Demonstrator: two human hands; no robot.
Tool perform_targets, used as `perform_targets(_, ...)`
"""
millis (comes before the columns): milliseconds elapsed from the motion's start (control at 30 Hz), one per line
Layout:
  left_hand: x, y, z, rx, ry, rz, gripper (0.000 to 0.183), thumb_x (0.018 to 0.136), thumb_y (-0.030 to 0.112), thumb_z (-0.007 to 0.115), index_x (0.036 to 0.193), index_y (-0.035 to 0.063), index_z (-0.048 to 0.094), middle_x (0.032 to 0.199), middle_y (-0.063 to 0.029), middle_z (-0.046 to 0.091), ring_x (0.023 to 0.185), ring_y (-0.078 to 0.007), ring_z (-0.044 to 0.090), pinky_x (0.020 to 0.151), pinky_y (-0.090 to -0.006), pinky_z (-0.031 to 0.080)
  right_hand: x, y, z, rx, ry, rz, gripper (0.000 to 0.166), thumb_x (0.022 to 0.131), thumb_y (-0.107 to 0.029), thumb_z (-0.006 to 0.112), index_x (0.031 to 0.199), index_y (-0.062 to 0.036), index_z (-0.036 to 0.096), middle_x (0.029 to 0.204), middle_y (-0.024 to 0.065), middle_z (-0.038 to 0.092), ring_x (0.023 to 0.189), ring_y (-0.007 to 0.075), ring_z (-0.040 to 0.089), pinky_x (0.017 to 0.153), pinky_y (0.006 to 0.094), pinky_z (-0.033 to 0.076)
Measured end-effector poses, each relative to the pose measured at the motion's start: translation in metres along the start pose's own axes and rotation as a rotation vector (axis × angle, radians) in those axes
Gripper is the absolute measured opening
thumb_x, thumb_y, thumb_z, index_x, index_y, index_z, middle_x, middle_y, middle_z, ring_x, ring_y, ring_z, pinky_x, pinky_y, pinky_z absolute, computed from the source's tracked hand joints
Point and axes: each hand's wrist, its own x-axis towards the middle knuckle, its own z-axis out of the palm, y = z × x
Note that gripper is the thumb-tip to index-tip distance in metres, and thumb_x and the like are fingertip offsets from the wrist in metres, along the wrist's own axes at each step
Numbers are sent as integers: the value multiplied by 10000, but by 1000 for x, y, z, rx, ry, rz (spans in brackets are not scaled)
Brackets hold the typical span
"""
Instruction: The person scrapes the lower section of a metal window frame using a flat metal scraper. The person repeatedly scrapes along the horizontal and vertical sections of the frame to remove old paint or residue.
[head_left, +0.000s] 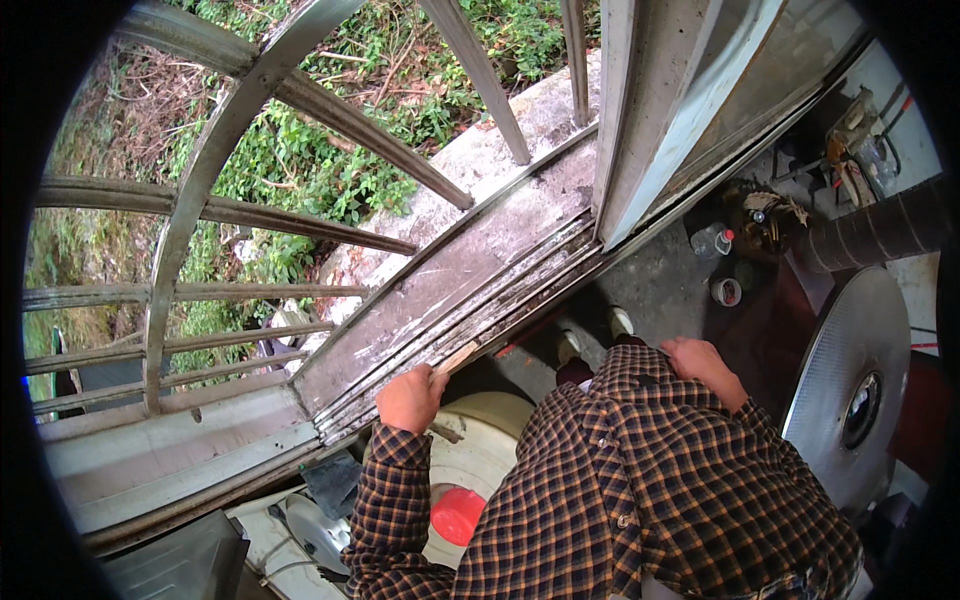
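Observation:
My left hand (409, 399) is closed around a thin strip that looks like wood (454, 360). The strip's far end lies over the dirty sliding-window track (487, 315), which is streaked white and dark. Beyond the track runs a stained outer sill (480, 217). By the hem of my checked shirt, my right hand (705, 367) rests with its fingers curled. Whether those fingers grip the cloth or anything else cannot be seen. Just below my left hand stands a large cream tub (480, 412) with a red plastic vessel (457, 516) inside it.
Metal window bars (360, 150) fan out in front of plants outside. A sliding window frame (675, 120) stands at the upper right. On the floor are a clear plastic bottle (712, 240) and a small white cup (726, 292). A large metal disc (847, 390) stands to my right.

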Motion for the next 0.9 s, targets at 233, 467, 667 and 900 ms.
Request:
perform_targets(233,26,34,10,-15,170,175,340,875,406,578,776,83,622,665,-176,619,649,-377,616,564,-469,473,3,-1,4,14,25,-27,336,822,-179,567,1155,-142,581,941,137,625,881,353,617,718,448,512)
perform_targets(467,15,26,7,7,187,140,334,844,382,616,747,62,631,657,-177,632,647,-367,636,575,-471,495,4,-4,9,-20,-5,20,320,826,-164,541,1141,-139,590,966,137,624,901,347,611,730,441,507)
perform_targets(667,29,53,0,51,183,181,337,862,391,595,798,62,628,677,-182,640,658,-360,644,582,-461,506,8,-22,-3,14,-28,-37,242,855,-143,495,1074,-103,588,930,154,620,876,364,612,710,469,502)
perform_targets(900,28,35,10,-36,156,160,368,868,405,596,751,57,620,668,-181,625,653,-368,626,569,-470,487,6,-5,10,-14,-37,-4,292,819,-185,543,1098,-134,608,962,129,632,908,343,614,715,454,504)
